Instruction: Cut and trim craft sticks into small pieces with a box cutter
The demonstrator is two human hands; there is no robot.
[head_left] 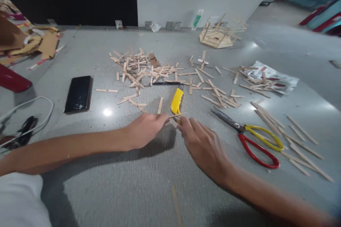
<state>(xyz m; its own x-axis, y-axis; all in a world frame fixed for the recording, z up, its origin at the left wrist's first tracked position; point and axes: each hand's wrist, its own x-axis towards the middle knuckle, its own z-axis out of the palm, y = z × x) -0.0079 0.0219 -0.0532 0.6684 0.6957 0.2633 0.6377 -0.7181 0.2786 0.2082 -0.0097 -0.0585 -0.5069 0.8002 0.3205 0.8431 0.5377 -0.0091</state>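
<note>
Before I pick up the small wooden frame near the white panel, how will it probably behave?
The wooden frame is probably light for its size, because it is mostly gaps between thin bars. It may be fragile: those slender bars could snap or loosen if squeezed. It seems unlikely to roll, as its base looks flat and angular.

No words or numbers can be read. At the right of the frame, the packet (285, 79) bears dark lettering and reddish patches, too blurred and too covered by sticks (263, 77) to make out. At the top, right of centre, the tube (197, 18) carries a green label (197, 21), its details too small to tell.
</note>
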